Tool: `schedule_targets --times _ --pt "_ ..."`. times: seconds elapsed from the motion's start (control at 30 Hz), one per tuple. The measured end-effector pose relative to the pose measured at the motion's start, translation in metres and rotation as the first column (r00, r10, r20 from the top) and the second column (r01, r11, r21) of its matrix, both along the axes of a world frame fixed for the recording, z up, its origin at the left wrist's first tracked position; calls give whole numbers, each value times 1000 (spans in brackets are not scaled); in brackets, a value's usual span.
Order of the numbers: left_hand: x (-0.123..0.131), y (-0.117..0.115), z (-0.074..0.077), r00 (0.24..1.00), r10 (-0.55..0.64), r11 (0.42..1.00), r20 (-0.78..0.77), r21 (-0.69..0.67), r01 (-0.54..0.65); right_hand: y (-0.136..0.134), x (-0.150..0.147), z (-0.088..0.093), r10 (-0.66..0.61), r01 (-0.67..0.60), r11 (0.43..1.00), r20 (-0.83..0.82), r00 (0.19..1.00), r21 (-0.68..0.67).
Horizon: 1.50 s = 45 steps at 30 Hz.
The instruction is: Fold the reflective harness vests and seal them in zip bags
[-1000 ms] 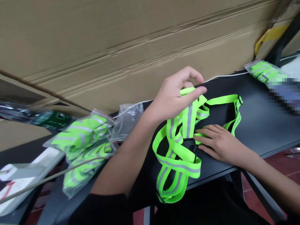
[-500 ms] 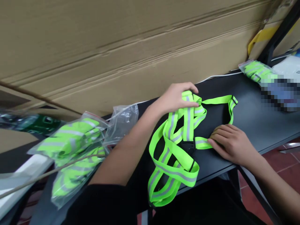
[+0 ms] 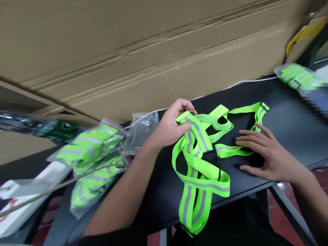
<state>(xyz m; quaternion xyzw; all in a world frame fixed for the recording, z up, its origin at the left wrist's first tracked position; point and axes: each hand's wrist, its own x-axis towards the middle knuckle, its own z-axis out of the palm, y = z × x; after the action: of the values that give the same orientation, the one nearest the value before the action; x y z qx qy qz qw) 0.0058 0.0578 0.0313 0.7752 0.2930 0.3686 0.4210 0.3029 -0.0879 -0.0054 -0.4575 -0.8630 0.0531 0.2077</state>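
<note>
A neon-green reflective strap harness (image 3: 202,186) with grey stripes lies loosely looped on the black table (image 3: 284,112). Its lower loops hang over the front edge. My left hand (image 3: 176,124) pinches one folded strap near the top of the harness, thumb in front. A black buckle (image 3: 210,155) sits at the end of that strap. Over the right-hand loop, my right hand (image 3: 263,152) has its fingers spread and grips nothing; whether the fingertips touch the strap I cannot tell.
Clear bags of folded green straps (image 3: 89,147) lie at the left, beside an empty clear bag (image 3: 142,130). Another bagged strap (image 3: 297,77) is at the back right. Cardboard (image 3: 153,51) stands behind the table. A thin brown cord (image 3: 64,184) crosses the left side.
My right hand has let go of the strap and spread its fingers. My left hand has moved left, tilting the strap it holds. The view has shifted slightly.
</note>
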Motion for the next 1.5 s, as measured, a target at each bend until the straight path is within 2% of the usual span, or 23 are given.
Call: schedule_targets --times 0.13,0.23,0.37,0.47,0.53,0.63,0.67,0.73,0.77,0.87,0.9,0.93,1.0,1.03,1.07,1.13,1.2,1.27,1.37,1.43,1.5 --pt "7 2 -5 997 0 998 82 -59 5 0 3 -2 12 -13 1000 35 999 13" --pt "9 3 -3 990 32 998 140 -61 -24 2 8 -2 -1 -2 998 49 999 58" --pt "7 6 3 983 65 996 173 44 -74 0 4 2 -143 120 980 137 980 160" --pt "9 9 6 978 126 971 167 183 -157 -6 -8 10 -147 128 985 172 974 120" --pt "16 7 8 981 141 956 131 241 -169 -8 -18 16 -120 118 992 92 989 35" --pt "31 -1 16 999 21 967 30 252 -28 2 -35 26 -230 225 973 -155 961 -49" --pt "37 -5 20 999 -45 968 -8 248 46 8 -40 28 -272 264 962 -244 931 -65" --pt "46 -17 26 990 -127 959 -55 249 136 25 -49 32 -273 263 962 -367 889 -77" --pt "49 -25 28 992 -113 957 -60 263 125 34 -52 32 -271 257 962 -384 882 -89" --pt "48 -59 28 996 62 929 -68 370 -32 56 -59 32 -339 292 940 -420 842 -174" --pt "45 -73 25 991 83 908 -108 418 -30 61 -59 31 -365 308 931 -450 815 -197" --pt "40 -87 22 981 35 886 -190 460 58 65 -60 30 -386 325 923 -483 786 -208" --pt "30 -115 12 909 -52 845 -413 468 260 70 -59 30 -410 376 910 -528 744 -176" --pt "25 -127 6 851 -52 837 -522 442 322 71 -58 30 -422 417 899 -531 735 -136" --pt "20 -136 1 782 -40 835 -623 409 369 72 -57 30 -435 462 882 -524 732 -88" --pt "9 -146 -8 687 -9 825 -726 383 416 74 -54 30 -468 543 840 -497 731 7" --pt "-4 -148 -14 673 -1 805 -739 399 439 76 -49 29 -503 597 799 -467 727 69" --pt "-18 -146 -19 757 -16 803 -654 443 400 78 -43 25 -522 622 777 -458 720 93" --pt "-37 -141 -26 937 3 889 -349 430 157 80 -32 17 -502 622 777 -497 708 102" --pt "-48 -137 -31 983 78 953 -169 301 -24 80 -27 15 -465 604 783 -508 725 146" --pt "-58 -132 -33 981 176 970 -85 186 -158 78 -25 16 -432 577 784 -466 772 229"
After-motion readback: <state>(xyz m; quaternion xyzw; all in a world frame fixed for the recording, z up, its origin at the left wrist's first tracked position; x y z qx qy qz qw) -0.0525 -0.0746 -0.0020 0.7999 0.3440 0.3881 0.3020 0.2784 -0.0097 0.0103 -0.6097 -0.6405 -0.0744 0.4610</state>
